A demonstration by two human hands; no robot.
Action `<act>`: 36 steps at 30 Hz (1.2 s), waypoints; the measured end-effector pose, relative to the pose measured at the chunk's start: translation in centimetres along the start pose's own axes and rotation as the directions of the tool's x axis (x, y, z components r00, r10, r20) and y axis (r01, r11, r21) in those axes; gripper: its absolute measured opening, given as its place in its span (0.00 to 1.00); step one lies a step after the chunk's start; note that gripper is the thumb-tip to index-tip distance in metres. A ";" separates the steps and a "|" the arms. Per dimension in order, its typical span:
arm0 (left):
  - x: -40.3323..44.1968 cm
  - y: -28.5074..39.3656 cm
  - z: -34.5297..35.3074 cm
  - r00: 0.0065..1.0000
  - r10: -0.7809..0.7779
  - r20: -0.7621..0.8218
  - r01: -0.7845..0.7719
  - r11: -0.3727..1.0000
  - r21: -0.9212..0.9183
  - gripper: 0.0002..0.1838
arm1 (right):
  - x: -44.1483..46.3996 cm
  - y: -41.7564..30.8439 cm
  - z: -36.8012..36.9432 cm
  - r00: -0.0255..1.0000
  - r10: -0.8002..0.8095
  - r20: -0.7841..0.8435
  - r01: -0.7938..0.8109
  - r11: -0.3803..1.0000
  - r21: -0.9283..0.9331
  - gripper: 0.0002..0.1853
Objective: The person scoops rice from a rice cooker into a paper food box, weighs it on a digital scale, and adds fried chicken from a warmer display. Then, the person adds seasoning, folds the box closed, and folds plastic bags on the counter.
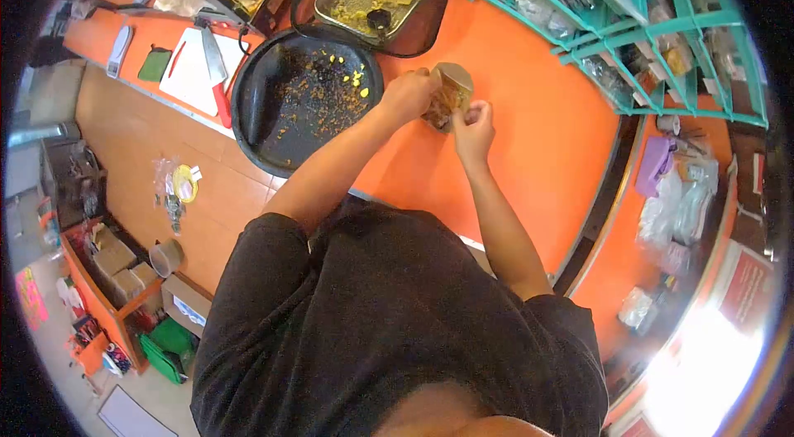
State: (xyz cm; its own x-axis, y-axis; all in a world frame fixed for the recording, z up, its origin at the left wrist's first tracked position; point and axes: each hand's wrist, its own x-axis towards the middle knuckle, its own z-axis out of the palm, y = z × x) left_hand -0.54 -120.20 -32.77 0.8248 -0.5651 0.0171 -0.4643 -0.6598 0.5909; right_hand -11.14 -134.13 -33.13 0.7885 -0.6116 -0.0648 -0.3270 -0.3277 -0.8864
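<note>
Both of my hands are on a small pouch (453, 77) above the orange counter. It has a tan, paper-like end and a see-through part with brownish contents that I cannot identify. My left hand (409, 95) is closed on its left side. The fingers of my right hand (474, 131) pinch its lower right edge. Just left of my hands sits a round black tray (256, 119) with brown crumbs and several yellow bits. Behind it stands a metal tray (332, 0) holding a yellow mashed-looking food and a small dark round thing.
A knife (212, 57) with a red handle lies on a white cutting board (184, 77) at the left. Teal plastic racks (571, 52) with packaged goods stand at the back right. Plastic bags (662, 214) lie on the right-hand counter. The orange counter (546, 156) extends to my right.
</note>
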 end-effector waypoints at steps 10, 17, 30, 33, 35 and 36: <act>-2.6 -1.8 -1.8 0.929 0.337 0.153 -0.313 0.936 -0.163 0.29 | 1.7 2.1 -1.1 0.763 -0.503 0.406 0.632 0.711 -0.308 0.16; -2.6 -1.0 -1.5 0.941 0.320 0.107 -0.310 0.945 -0.103 0.26 | -0.8 3.0 -0.9 0.725 -0.609 0.322 0.677 0.715 -0.171 0.13; 6.3 0.2 -2.8 0.746 0.576 -0.334 -0.589 0.805 0.073 0.20 | -1.3 3.6 1.6 0.887 -0.363 0.286 0.389 0.920 -0.040 0.11; 6.9 0.7 -3.1 0.870 0.384 0.310 -0.361 0.923 -0.131 0.10 | -1.4 3.3 0.7 0.783 -0.478 0.398 0.576 0.799 -0.175 0.12; 6.7 0.3 -3.1 0.870 0.379 0.314 -0.356 0.925 -0.131 0.09 | -1.1 4.0 0.9 0.838 -0.398 0.373 0.423 0.906 0.016 0.11; 6.2 0.0 -3.0 0.871 0.370 0.323 -0.344 0.929 -0.136 0.09 | -1.4 4.4 1.2 0.878 -0.302 0.372 0.238 0.949 0.209 0.11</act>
State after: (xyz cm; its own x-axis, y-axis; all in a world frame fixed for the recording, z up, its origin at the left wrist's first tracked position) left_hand 5.48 -122.25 -30.25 0.4425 -0.8964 -0.0273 -0.6713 -0.3512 0.6527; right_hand -13.04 -133.87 -37.49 0.9846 -0.1701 0.0403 -0.0139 -0.3062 -0.9519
